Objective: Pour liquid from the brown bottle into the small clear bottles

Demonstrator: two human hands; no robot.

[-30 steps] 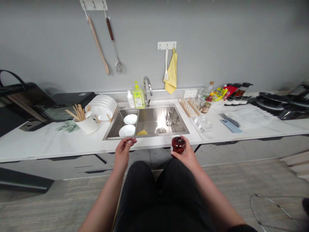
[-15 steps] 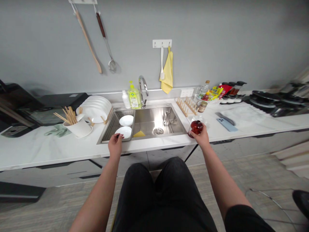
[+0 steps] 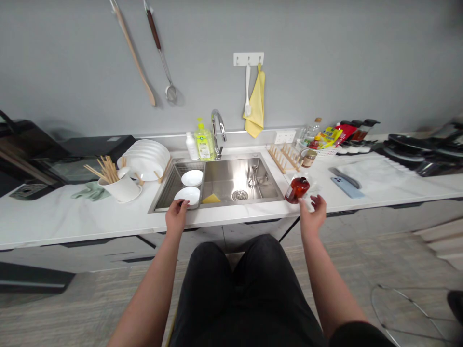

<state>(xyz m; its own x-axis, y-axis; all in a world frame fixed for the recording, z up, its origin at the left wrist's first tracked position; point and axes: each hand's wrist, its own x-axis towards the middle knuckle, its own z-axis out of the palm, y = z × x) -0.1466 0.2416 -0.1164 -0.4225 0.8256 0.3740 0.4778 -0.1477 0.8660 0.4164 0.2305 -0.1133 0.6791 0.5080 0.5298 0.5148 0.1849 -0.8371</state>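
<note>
Amber bottle [image 3: 297, 190] stands on the counter [image 3: 231, 216] just right of the sink [image 3: 229, 176], our right hand [image 3: 313, 216] is open beside it, our left hand [image 3: 176, 215] is curled, contents unclear, so we should keep right thumb and fingers off its side to avoid knocking it.

- Sink [image 3: 224, 176] set in counter [image 3: 39, 217]; faucet [image 3: 218, 130] behind it.
- Two bowls [image 3: 187, 194] in sink's left part, one behind the other; left hand [image 3: 175, 218] before the nearer.
- Soap bottle [image 3: 204, 144] left of faucet.
- Plates [image 3: 146, 156] left of sink; chopstick holder [image 3: 122, 189] before them, to the left.
- Front bottle [image 3: 297, 190] on counter, right of sink; right hand [image 3: 311, 219] just beside it, nearer the counter edge.
- Peg rack [image 3: 284, 158] behind front bottle; jar [image 3: 308, 159] to rack's right.
- Phone [image 3: 346, 187] right of right hand.
- Cloth [image 3: 255, 103] on wall, right of brush [image 3: 248, 91].
</note>
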